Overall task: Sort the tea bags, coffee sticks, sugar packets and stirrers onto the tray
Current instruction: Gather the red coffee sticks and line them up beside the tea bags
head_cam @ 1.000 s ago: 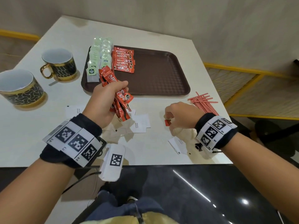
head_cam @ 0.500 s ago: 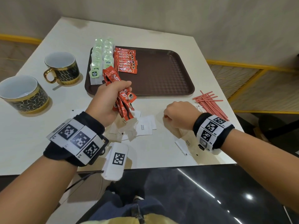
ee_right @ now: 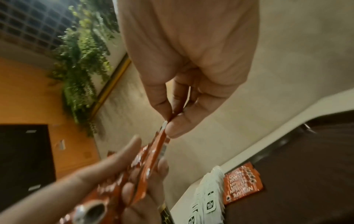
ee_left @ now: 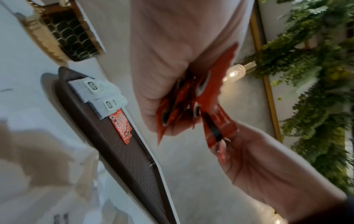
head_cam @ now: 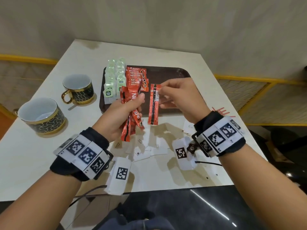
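A single coffee stick [head_cam: 154, 103] is pinched at its upper end between the thumb and fingertips of the right hand [head_cam: 180, 97] and is held upright above the near edge of the tray [head_cam: 174, 90], hanging free of it. Just beside it, at nine o'clock, a fanned bundle of coffee sticks [head_cam: 131, 113] is gripped in the curled fingers of the left hand [head_cam: 121, 113]; whether the single stick touches the bundle cannot be told. On the tray, two rows of tea bags [head_cam: 114, 80] are laid along the nine o'clock side, and a stack of coffee sticks on the tray [head_cam: 137, 78] is set just beside them toward three o'clock; the remainder of the tray floor is seen bare. The tea bags are therefore judged sorted and the coffee sticks partly sorted, the held ones being left to place. The sugar packets [head_cam: 146, 146] are scattered on the table at six o'clock from the tray, beneath the hands, and none is seen on the tray. The stirrers [head_cam: 222, 111] are lying on the table at four o'clock from the tray, largely hidden by the right wrist. Both kinds are judged untouched. Two cups [head_cam: 78, 88] are standing on the table at nine o'clock, well apart from the tray.
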A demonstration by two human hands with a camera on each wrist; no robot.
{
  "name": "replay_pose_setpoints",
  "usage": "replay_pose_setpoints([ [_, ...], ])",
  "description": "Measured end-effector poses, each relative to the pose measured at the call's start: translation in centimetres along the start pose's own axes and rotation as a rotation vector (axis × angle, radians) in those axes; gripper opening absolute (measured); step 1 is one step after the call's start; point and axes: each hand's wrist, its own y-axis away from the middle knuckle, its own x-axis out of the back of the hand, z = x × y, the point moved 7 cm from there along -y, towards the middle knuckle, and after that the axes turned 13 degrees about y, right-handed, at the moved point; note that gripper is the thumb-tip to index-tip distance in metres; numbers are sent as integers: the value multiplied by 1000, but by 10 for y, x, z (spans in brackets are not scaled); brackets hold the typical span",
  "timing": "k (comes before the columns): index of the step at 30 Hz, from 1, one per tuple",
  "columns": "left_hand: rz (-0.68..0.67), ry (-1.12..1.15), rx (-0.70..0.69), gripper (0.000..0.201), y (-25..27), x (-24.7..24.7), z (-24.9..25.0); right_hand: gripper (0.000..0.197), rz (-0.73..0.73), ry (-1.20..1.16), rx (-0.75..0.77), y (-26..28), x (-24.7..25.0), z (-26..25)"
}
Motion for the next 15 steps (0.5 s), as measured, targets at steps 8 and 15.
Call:
replay_pose_setpoints([
  [8, -45, -184, -34, 23, -3, 16, 19, 16, 11, -170, -31, -7, -39, -7],
  [15, 63, -27, -11, 16, -7, 56, 34, 32, -301, 1068, -47, -44, -60, 60],
])
